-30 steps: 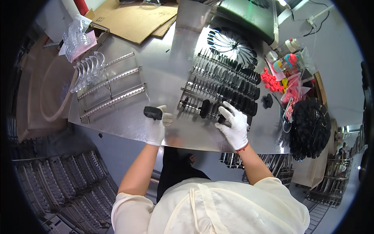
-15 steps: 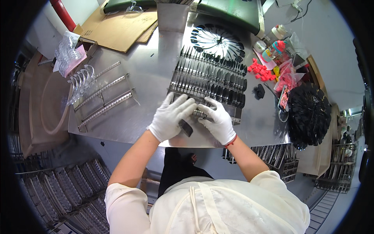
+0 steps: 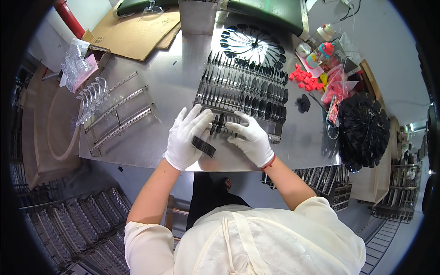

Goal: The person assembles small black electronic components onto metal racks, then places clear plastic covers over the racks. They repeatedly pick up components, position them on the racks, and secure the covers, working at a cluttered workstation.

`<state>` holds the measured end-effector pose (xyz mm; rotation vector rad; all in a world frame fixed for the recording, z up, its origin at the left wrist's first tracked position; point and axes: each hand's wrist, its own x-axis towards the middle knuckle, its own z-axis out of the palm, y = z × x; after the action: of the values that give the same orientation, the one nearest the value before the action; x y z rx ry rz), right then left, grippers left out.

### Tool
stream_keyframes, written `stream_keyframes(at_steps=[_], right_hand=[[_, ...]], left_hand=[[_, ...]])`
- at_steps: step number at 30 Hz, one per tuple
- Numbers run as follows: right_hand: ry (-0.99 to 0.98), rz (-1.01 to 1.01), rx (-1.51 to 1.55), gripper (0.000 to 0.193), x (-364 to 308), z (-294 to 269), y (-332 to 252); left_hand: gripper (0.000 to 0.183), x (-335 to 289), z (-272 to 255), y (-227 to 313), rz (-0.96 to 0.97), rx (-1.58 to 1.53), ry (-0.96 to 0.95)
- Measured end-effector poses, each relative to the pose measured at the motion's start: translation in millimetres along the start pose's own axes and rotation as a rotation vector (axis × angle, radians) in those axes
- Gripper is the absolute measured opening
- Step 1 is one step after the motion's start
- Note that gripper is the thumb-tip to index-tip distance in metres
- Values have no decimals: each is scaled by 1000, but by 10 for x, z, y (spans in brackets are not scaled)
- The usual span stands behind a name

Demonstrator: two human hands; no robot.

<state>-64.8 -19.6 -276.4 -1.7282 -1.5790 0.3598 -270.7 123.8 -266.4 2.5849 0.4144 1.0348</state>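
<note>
My gloved left hand is closed around a small stack of flat black plastic pieces, which stick out below the palm. Its fingertips reach the front rail of a slotted metal rack. Across the same rail, my gloved right hand has its fingers bent and its thumb drawn toward them; what they grip is hard to see. Between the hands, a few black oval-ended pieces stand in the front row. Behind them the rack carries several rows of similar upright black pieces.
A wheel-like ring of black pieces lies behind the rack. A bare slotted rack sits to the left. On the right are red blocks, bottles, a phone and a big black pile. Cardboard lies far left.
My left hand has moved left and turned, bringing its black stack more into view. My right hand has shifted slightly left. The gap between the hands now shows black pieces in the front row.
</note>
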Motion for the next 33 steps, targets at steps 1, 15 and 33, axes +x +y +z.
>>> stream_keyframes(at_steps=[1, 15, 33], right_hand=[[-12, -6, -19, 52, 1, 18, -2], [-144, -54, -519, 72, -150, -241, -75], [-250, 562, 1234, 65, -756, -303, -598]], left_hand=[[46, 0, 25, 7, 17, -16, -11], [65, -24, 67, -90, 272, 64, -320], [13, -279, 343, 1038, -1050, -1179, -924]])
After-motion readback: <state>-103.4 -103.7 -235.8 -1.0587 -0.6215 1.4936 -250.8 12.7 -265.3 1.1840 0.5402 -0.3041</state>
